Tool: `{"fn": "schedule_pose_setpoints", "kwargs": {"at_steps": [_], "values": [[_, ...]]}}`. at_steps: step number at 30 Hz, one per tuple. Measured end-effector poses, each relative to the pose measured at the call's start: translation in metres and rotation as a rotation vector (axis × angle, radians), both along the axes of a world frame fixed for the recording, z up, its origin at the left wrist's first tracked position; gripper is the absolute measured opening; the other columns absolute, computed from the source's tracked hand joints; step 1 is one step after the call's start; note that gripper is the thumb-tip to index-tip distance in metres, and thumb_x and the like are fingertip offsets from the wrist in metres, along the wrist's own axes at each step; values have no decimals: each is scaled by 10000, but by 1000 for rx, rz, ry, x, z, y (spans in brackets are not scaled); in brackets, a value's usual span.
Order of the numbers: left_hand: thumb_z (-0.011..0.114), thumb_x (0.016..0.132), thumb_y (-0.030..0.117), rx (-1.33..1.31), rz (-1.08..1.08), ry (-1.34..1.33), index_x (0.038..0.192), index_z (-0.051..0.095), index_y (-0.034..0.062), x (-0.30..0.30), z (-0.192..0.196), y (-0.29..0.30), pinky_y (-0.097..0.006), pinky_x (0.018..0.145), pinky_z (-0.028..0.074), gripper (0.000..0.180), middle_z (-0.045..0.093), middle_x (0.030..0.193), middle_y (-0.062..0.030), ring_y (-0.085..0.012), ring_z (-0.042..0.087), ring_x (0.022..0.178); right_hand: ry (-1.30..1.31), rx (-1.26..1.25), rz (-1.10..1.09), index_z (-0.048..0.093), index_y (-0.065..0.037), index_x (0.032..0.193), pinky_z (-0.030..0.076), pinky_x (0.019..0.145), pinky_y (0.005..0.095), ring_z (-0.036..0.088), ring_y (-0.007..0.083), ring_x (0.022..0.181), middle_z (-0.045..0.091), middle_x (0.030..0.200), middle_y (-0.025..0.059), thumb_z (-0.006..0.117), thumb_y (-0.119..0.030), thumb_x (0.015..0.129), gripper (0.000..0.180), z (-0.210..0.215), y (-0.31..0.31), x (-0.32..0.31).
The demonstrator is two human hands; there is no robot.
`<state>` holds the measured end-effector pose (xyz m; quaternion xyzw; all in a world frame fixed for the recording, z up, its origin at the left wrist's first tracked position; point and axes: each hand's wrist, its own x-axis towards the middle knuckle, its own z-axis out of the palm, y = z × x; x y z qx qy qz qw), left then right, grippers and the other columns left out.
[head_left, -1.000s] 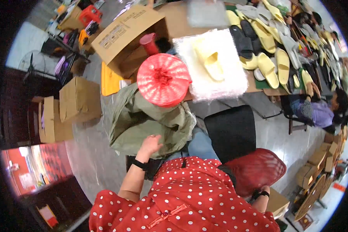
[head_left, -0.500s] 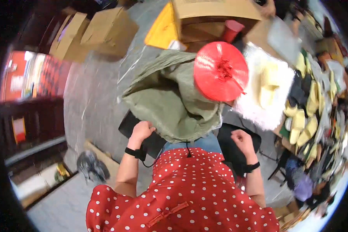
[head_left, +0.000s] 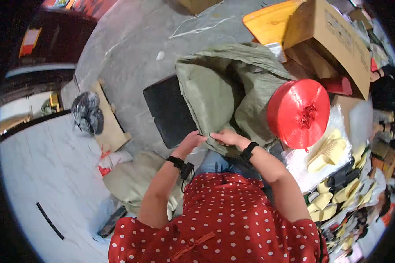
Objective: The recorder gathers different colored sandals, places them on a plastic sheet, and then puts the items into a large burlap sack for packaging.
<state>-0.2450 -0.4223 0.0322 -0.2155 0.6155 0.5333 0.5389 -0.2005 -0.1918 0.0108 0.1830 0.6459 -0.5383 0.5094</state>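
A dull green woven sack [head_left: 213, 98] lies in front of me, its mouth gaping and its inside in shadow. At its near edge my left hand [head_left: 193, 142] and my right hand [head_left: 228, 137] almost meet, thumbs and fingers pinched on the rim. A large red roll of plastic twine [head_left: 299, 116] rests against the sack's right side. Beyond my left hand, a flat black panel [head_left: 167, 109] sticks out from under the sack. What the sack holds is hidden.
An open cardboard box [head_left: 338, 48] stands far right beside a yellow board [head_left: 267, 22]. Pale yellow slippers [head_left: 327, 155] lie on clear wrap at the right, near a heap of footwear [head_left: 338, 197]. A black plastic bag [head_left: 87, 111] and another sack [head_left: 138, 177] are on the left.
My view has swung, so the sack and roll appear further right. Both hands, apart before on either side of the sack, have come together and taken hold of its near rim.
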Motion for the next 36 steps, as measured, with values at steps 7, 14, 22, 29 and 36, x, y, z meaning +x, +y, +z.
{"fn": "schedule_pose_setpoints", "kwargs": {"at_steps": [7,14,22,29,36], "values": [[653,906,173,264,73,-66,1258,563,9,22,-12,-9,-283,853,478,398,650,1116,-18,-138,605,995,352,112,-184,637,-31,747,443,604,286,506,87,629,574,641,-3,740,-221,823,230,-12,-15,21],[667,904,168,232,154,33,1233,588,14,21,2,-8,-294,877,479,372,662,1138,-35,-142,619,1002,438,340,-297,597,-38,719,431,580,289,511,107,600,568,639,-5,720,-293,849,311,-33,-24,26],[670,885,107,336,40,48,1236,592,0,18,8,5,-310,878,493,375,663,1127,-49,-152,629,966,222,-107,-407,573,-66,703,425,618,283,494,84,674,548,692,-48,788,-360,794,375,-7,-21,37],[710,799,29,252,46,182,1187,626,-15,31,-31,-2,-303,885,485,398,677,1107,-55,-144,624,969,256,-27,-459,558,-94,707,376,550,237,433,38,614,509,650,-82,791,-228,815,289,-10,-26,47],[703,843,58,147,40,170,1174,617,-15,35,-38,-5,-315,835,492,350,673,1089,-46,-160,622,928,164,-43,-678,604,-72,723,398,576,254,450,58,631,538,676,-75,797,-245,805,272,-18,-42,62]]}}
